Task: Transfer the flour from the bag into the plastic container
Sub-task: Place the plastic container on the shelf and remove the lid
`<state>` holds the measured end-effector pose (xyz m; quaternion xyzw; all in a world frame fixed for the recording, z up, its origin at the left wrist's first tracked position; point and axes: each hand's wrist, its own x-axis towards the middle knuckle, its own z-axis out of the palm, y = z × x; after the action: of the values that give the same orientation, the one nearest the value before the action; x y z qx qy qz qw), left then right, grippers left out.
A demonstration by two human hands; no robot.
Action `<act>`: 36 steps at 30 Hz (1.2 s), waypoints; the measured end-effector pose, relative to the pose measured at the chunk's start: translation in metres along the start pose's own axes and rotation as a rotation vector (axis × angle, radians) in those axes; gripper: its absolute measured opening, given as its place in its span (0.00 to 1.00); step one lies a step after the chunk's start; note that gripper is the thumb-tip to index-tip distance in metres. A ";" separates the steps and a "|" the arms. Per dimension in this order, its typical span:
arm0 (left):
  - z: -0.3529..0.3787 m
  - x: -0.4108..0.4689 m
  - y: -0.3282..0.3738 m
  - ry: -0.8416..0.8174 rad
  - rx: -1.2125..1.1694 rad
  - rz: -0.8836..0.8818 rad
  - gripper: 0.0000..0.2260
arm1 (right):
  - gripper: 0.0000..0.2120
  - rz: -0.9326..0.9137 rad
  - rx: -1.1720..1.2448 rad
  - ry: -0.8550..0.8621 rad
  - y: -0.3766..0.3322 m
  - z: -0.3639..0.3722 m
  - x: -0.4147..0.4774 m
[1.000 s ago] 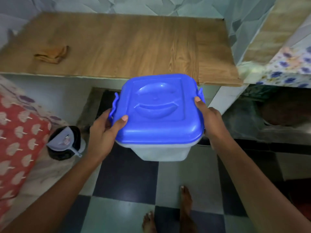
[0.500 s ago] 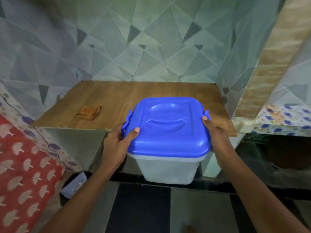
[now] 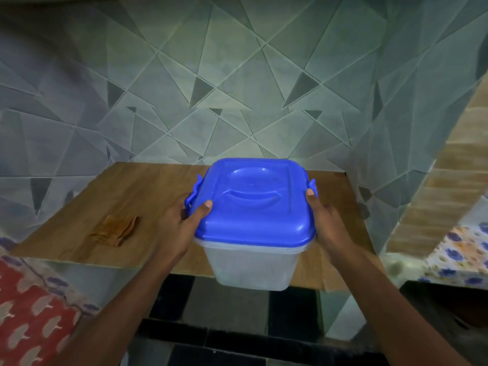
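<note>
Translucent plastic container (image 3: 253, 262), blue lid (image 3: 253, 204) on, held over bench (image 3: 132, 196) front edge. Left grip (image 3: 182, 225) and right grip (image 3: 327, 225) clamp opposite sides at lid rim. Probably empty, light, rigid, smooth walls; side hold suits.

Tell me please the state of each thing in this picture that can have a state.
plastic container: upright, held by both hands.
blue lid: on the container, closed.
left hand: grips the container's left side, thumb on the lid.
right hand: grips the container's right side, thumb at the lid's edge.
cloth: folded, lying on the wooden counter.
</note>
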<state>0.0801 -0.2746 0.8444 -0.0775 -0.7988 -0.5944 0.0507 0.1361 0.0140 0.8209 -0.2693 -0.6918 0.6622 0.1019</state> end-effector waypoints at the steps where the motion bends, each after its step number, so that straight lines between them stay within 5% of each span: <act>1: 0.007 0.013 -0.002 0.004 -0.010 -0.006 0.18 | 0.49 0.009 0.000 -0.002 0.002 0.001 0.021; 4: 0.025 0.050 -0.010 -0.033 -0.022 -0.025 0.22 | 0.52 0.023 -0.021 0.016 0.005 0.008 0.070; 8: 0.043 0.102 -0.030 -0.056 -0.026 -0.055 0.29 | 0.43 0.049 -0.009 0.069 0.005 0.023 0.119; 13: 0.056 0.166 -0.049 -0.088 -0.064 -0.068 0.26 | 0.44 0.049 -0.005 0.142 0.004 0.046 0.172; 18: 0.062 0.224 -0.069 -0.182 -0.050 -0.088 0.26 | 0.27 0.093 -0.058 0.248 -0.025 0.068 0.199; 25: 0.087 0.277 -0.077 -0.260 0.003 -0.089 0.28 | 0.28 0.117 -0.103 0.354 -0.033 0.069 0.239; 36: 0.101 0.306 -0.091 -0.080 0.026 -0.175 0.24 | 0.25 0.051 -0.229 0.210 -0.035 0.079 0.277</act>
<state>-0.2363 -0.1844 0.7828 -0.0307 -0.8115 -0.5826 -0.0324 -0.1423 0.0873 0.7874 -0.3642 -0.7415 0.5494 0.1255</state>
